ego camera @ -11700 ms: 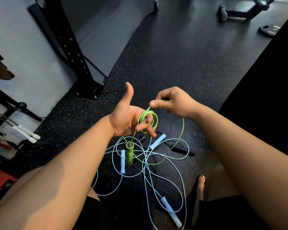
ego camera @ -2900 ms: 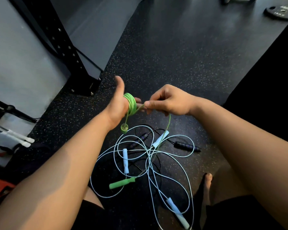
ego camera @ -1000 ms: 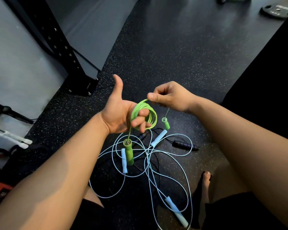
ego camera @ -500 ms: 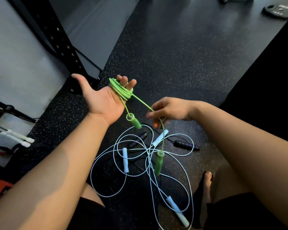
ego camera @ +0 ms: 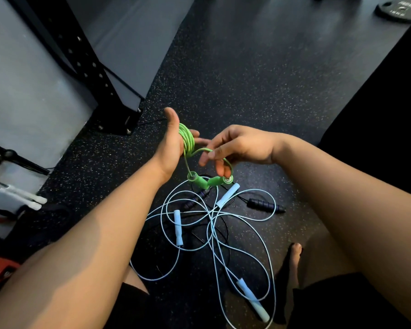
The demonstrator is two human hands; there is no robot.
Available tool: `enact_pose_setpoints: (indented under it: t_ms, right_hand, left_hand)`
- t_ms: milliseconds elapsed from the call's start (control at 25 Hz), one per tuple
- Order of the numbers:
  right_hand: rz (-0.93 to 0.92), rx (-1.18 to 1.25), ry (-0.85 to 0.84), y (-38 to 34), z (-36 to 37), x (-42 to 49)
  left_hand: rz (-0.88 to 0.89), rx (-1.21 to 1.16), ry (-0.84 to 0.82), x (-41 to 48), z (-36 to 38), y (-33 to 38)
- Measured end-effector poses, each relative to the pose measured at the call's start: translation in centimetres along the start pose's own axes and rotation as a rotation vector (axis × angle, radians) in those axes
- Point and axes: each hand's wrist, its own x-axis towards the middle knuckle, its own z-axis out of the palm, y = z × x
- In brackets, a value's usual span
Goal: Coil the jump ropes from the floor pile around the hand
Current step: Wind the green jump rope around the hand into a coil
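Note:
The green jump rope (ego camera: 187,140) is wound in several loops around the fingers of my left hand (ego camera: 171,144), which is held edge-up with the thumb raised. Its two green handles (ego camera: 210,182) hang together just below the hands. My right hand (ego camera: 235,147) pinches the free end of the green cord beside the coil. On the floor under the hands lies a tangle of light blue jump ropes (ego camera: 214,230) with pale blue handles, mixed with a black rope whose black handle (ego camera: 264,205) lies to the right.
A black rack upright (ego camera: 86,67) is bolted to the floor at the left, beside a grey wall. White-handled gear (ego camera: 17,198) lies at the far left. A weight plate (ego camera: 400,9) rests at the top right. My bare foot (ego camera: 292,260) sits right of the pile.
My left hand has turned from palm-up to edge-up and moved closer to the right hand. The lower green handle has been lifted from near the floor and now hangs beside the other.

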Motion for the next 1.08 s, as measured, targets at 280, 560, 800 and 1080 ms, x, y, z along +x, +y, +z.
enact_pose_setpoints:
  t_ms: [280, 560, 800, 1080]
  right_hand:
    - [-0.100, -0.183, 0.322, 0.0, -0.8, -0.3]
    - [-0.093, -0.236, 0.512, 1.6, -0.6, 0.2]
    - [-0.036, -0.055, 0.389, 2.0, 0.7, 0.7]
    - [-0.144, 0.094, 0.291, 1.0, 1.9, 0.9]
  left_hand:
    - [-0.206, 0.359, -0.466, -1.8, 0.6, 0.7]
    - [-0.169, -0.130, -0.588, -3.0, 0.2, 2.1]
    - [-0.086, -0.547, -0.472, -3.4, -0.9, 3.3]
    - [-0.127, -0.615, -0.453, -3.0, -1.8, 3.2]
